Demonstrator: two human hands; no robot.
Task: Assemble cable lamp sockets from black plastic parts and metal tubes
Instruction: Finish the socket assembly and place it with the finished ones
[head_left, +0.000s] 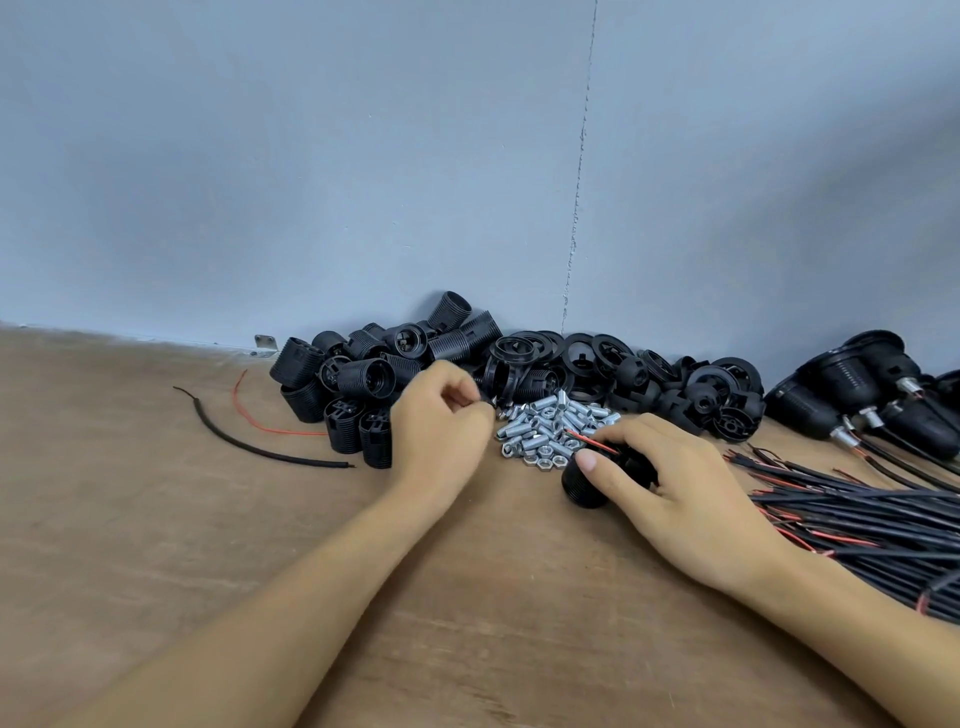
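My right grip (675, 499) clamps the socket (584, 486) to the bench (467, 597), steadying it, while my left grip (441, 421) pinches at the tubes (556, 421), catch unclear.

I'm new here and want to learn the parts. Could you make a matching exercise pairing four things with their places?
Things: 1 pile of metal tubes; 2 loose black cable; 3 cable bundle; 4 threaded black socket.
Places: A held by the right hand; B alone at far left; C just right of the left hand; D far right edge.
Pairs: 1-C, 2-B, 3-D, 4-A.
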